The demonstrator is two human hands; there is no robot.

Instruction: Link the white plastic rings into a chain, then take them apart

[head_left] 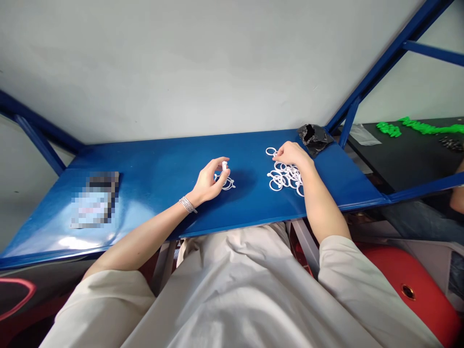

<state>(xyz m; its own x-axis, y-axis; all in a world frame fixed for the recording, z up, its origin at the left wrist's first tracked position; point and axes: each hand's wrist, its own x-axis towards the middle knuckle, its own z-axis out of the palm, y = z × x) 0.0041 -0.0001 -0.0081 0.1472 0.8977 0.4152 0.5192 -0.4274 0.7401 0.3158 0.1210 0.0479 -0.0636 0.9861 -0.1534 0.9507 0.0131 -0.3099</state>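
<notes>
My left hand (210, 180) is over the middle of the blue table, thumb and fingers closed around a small white plastic piece (224, 166). Just below the fingertips are white plastic rings (228, 183); whether they hang from the hand or lie on the table, I cannot tell. Further right, my right hand (293, 153) pinches at the knob of a white plastic ring (270, 151). Under and in front of that hand lies a loose pile of several white plastic rings (281, 180) with small knobs, partly covered by my wrist.
A crumpled black plastic bag (314, 139) sits at the table's back right corner. On the left of the blue table (155, 164) lies a blurred-out flat item (94, 200). Blue frame bars rise at both ends. Green pieces (422, 126) lie on a black table at right; a red stool (406, 285) stands below.
</notes>
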